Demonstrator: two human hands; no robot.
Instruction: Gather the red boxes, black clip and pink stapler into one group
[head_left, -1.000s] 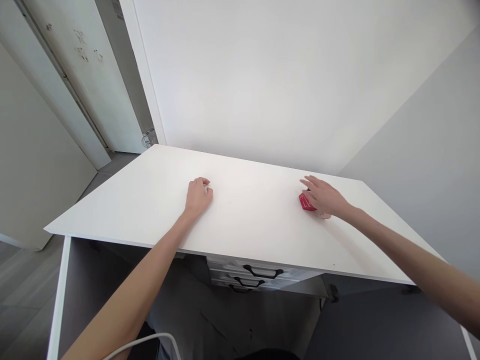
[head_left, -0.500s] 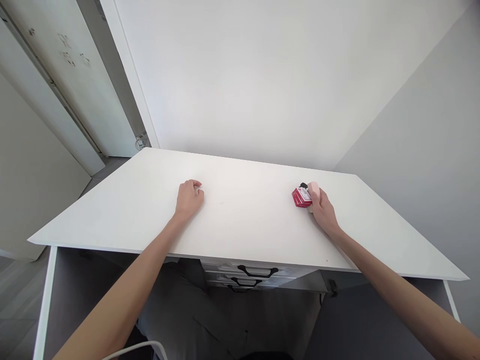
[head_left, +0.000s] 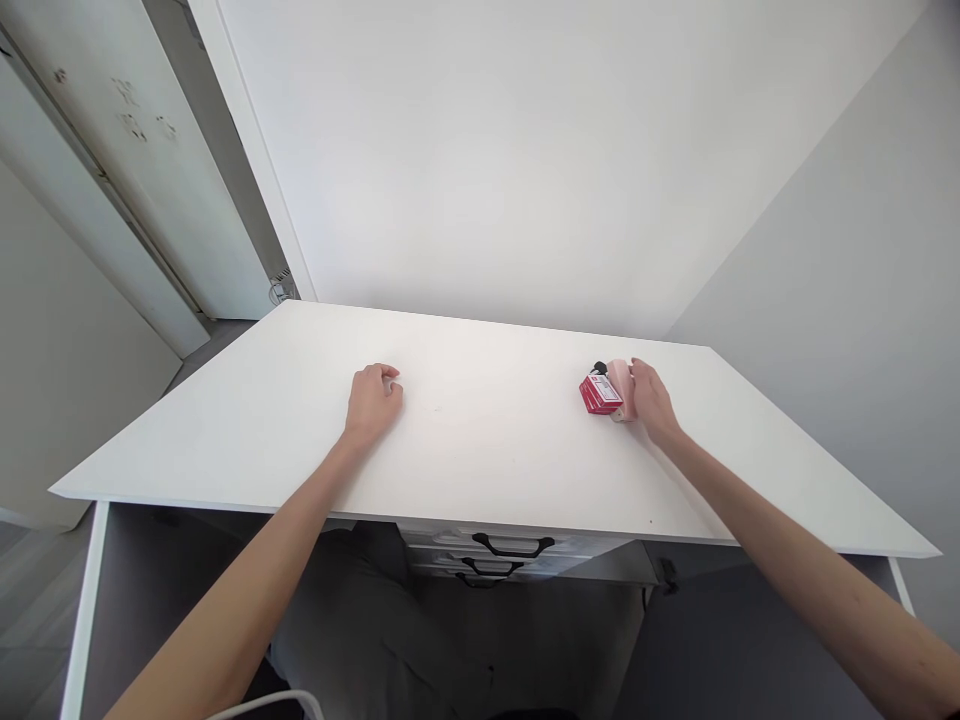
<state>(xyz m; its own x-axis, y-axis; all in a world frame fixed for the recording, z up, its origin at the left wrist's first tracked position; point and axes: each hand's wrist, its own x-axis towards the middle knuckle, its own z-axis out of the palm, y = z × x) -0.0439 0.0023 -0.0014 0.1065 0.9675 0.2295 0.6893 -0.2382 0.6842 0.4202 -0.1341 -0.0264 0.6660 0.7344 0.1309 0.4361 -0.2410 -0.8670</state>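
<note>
On the left part of the white tabletop (head_left: 480, 440), my left hand (head_left: 373, 402) rests with loosely curled fingers, a gap between thumb and forefinger and nothing held. My right hand (head_left: 654, 402) is at the right, fingers stretched along the right side of a pale pink object (head_left: 622, 388) whose kind I cannot make out. Left of the pink object sits a small stack of red and white boxes (head_left: 600, 394). A small black item (head_left: 599, 368) shows behind the boxes. Something small and beige peeks out below the pink object, mostly hidden.
A white wall (head_left: 480, 160) rises behind the tabletop, with a grey wall (head_left: 840, 260) at the right. Below the front edge are drawers with black handles (head_left: 513, 546). A white cable (head_left: 270, 700) crosses near my left forearm. A door stands at the far left.
My right hand has loosened from the pink object and shifted slightly right. The pink object now stands against the red boxes. My left hand has stayed in place.
</note>
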